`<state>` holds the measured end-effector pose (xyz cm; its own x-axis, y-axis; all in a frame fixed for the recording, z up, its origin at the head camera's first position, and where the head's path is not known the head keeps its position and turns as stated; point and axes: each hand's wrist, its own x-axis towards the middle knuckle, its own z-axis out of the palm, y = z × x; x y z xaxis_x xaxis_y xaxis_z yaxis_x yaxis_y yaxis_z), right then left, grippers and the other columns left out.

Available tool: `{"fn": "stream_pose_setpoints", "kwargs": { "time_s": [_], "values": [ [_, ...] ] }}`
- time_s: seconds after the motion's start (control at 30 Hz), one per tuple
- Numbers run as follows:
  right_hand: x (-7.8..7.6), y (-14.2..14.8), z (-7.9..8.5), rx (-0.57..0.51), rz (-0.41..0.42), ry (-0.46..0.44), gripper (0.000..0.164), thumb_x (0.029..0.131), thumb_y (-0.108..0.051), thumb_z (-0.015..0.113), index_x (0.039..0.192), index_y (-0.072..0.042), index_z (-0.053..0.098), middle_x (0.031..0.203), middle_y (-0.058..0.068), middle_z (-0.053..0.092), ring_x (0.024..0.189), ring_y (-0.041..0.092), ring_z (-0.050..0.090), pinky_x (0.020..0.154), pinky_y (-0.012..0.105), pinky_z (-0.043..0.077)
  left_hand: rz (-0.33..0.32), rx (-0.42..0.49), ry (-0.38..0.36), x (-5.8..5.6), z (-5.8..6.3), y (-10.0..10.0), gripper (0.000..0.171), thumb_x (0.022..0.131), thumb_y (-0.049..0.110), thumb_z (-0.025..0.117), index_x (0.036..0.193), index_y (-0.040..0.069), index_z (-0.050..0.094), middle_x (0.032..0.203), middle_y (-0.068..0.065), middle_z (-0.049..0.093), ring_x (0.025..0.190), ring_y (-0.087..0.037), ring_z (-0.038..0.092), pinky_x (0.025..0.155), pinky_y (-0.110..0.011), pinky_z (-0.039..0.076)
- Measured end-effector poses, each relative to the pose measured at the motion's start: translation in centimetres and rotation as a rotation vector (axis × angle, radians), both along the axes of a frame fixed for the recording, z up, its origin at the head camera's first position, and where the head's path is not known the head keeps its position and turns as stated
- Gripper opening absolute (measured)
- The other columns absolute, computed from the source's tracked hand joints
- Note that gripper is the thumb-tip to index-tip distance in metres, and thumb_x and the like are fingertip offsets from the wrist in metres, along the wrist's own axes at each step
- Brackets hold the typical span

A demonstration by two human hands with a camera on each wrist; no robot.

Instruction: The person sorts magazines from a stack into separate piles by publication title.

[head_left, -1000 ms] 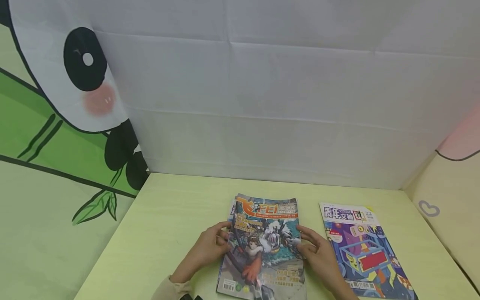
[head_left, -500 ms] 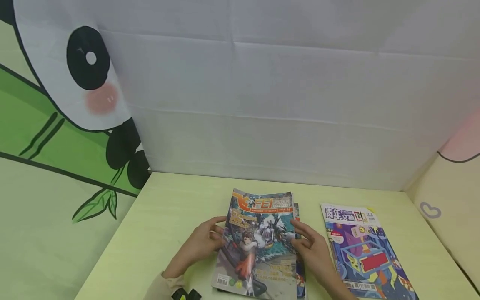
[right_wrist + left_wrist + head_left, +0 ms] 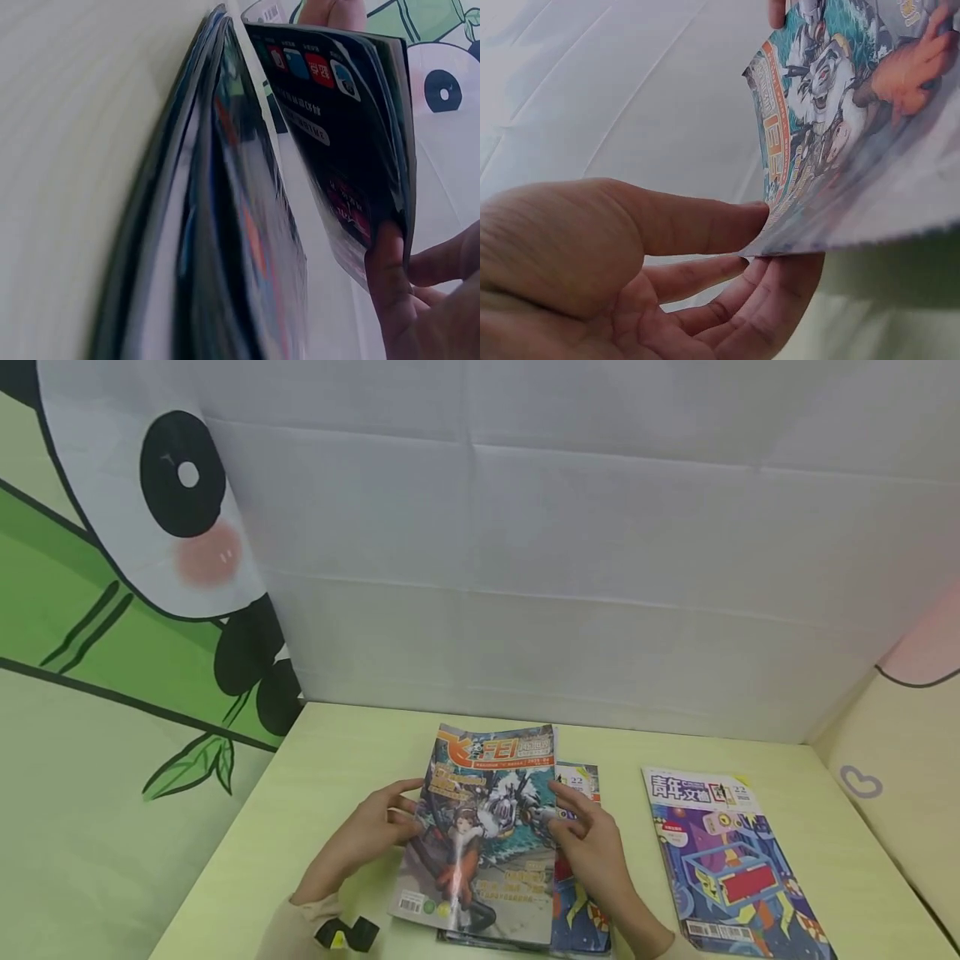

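A magazine (image 3: 480, 835) with an orange title and a cartoon cover is held up by both hands. My left hand (image 3: 366, 837) pinches its left edge; in the left wrist view the thumb (image 3: 705, 225) lies on the cover and the fingers are underneath. My right hand (image 3: 592, 847) grips the opposite edge. In the right wrist view, the dark back cover (image 3: 315, 112) shows, raised apart from a stack of magazines (image 3: 195, 225) lying on the table. Part of that stack's purple-blue top magazine (image 3: 581, 910) peeks out beneath on the right; the rest of it is hidden.
Another purple-blue magazine (image 3: 738, 868) lies flat on the pale yellow table (image 3: 352, 743) to the right, beside my right forearm. A white sheet-like backdrop (image 3: 525, 568) rises behind the table. Printed cartoon panels (image 3: 112, 710) stand at the left.
Both hands have carried the orange-titled magazine to the left and up off the stack, uncovering the purple-blue magazine below. The magazine at the right has stayed in place.
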<state>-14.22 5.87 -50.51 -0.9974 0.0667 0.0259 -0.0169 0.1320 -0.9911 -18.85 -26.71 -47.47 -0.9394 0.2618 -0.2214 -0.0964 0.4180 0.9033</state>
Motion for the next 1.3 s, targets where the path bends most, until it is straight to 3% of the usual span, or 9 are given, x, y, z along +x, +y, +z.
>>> {"fn": "stream_pose_setpoints", "kwargs": {
  "time_s": [0.17, 0.4, 0.6, 0.93, 1.17, 1.3],
  "values": [
    [-0.5, -1.8, 0.4, -0.023, 0.045, 0.046, 0.053, 0.105, 0.008, 0.067, 0.156, -0.005, 0.063, 0.153, 0.029, 0.062, 0.072, 0.014, 0.070, 0.055, 0.029, 0.056, 0.025, -0.033, -0.004, -0.3, 0.6, -1.6, 0.071, 0.099, -0.001, 0.074, 0.163, -0.007, 0.045, 0.122, -0.022, 0.066, 0.099, -0.025, 0.070, 0.083, -0.041, 0.067],
    [-1.1, -4.3, 0.3, -0.063, 0.075, 0.067, 0.055, 0.105, 0.010, 0.065, 0.157, -0.008, 0.062, 0.153, 0.027, 0.062, 0.071, 0.014, 0.069, 0.050, 0.024, 0.051, 0.037, -0.087, -0.001, -0.6, 1.5, -3.9, 0.065, 0.108, 0.010, 0.070, 0.164, -0.006, 0.043, 0.128, -0.024, 0.065, 0.108, -0.029, 0.071, 0.085, -0.042, 0.065],
    [-1.2, -6.4, 0.2, -0.095, 0.087, 0.086, 0.055, 0.104, 0.010, 0.065, 0.157, -0.006, 0.062, 0.154, 0.031, 0.060, 0.065, 0.011, 0.064, 0.055, 0.026, 0.058, 0.008, -0.087, -0.013, -0.6, 2.5, -6.3, 0.062, 0.115, 0.018, 0.062, 0.165, -0.010, 0.037, 0.131, -0.027, 0.062, 0.119, -0.036, 0.068, 0.095, -0.050, 0.065],
    [-1.3, -9.8, 0.3, -0.110, 0.102, 0.101, 0.053, 0.106, 0.006, 0.066, 0.158, -0.006, 0.061, 0.154, 0.030, 0.061, 0.084, 0.019, 0.075, 0.058, 0.030, 0.061, -0.005, -0.086, -0.023, -0.7, 3.0, -9.8, 0.065, 0.119, 0.024, 0.054, 0.168, -0.011, 0.029, 0.137, -0.030, 0.059, 0.117, -0.033, 0.069, 0.094, -0.045, 0.065],
    [-1.2, -12.4, 0.0, -0.088, 0.125, 0.072, 0.055, 0.104, 0.006, 0.070, 0.157, -0.009, 0.062, 0.152, 0.028, 0.063, 0.069, 0.014, 0.070, 0.054, 0.024, 0.057, 0.004, -0.137, -0.039, 0.0, 3.0, -12.0, 0.065, 0.120, 0.027, 0.051, 0.168, -0.012, 0.029, 0.144, -0.034, 0.055, 0.122, -0.034, 0.065, 0.092, -0.044, 0.064],
    [-1.3, -13.7, -0.4, -0.081, 0.133, 0.083, 0.056, 0.103, 0.005, 0.071, 0.157, -0.008, 0.062, 0.149, 0.026, 0.066, 0.066, 0.012, 0.069, 0.055, 0.024, 0.058, -0.003, -0.153, -0.046, 0.1, 3.1, -12.8, 0.066, 0.120, 0.028, 0.049, 0.168, -0.013, 0.028, 0.151, -0.040, 0.049, 0.128, -0.044, 0.064, 0.096, -0.052, 0.065]
  ]
}}
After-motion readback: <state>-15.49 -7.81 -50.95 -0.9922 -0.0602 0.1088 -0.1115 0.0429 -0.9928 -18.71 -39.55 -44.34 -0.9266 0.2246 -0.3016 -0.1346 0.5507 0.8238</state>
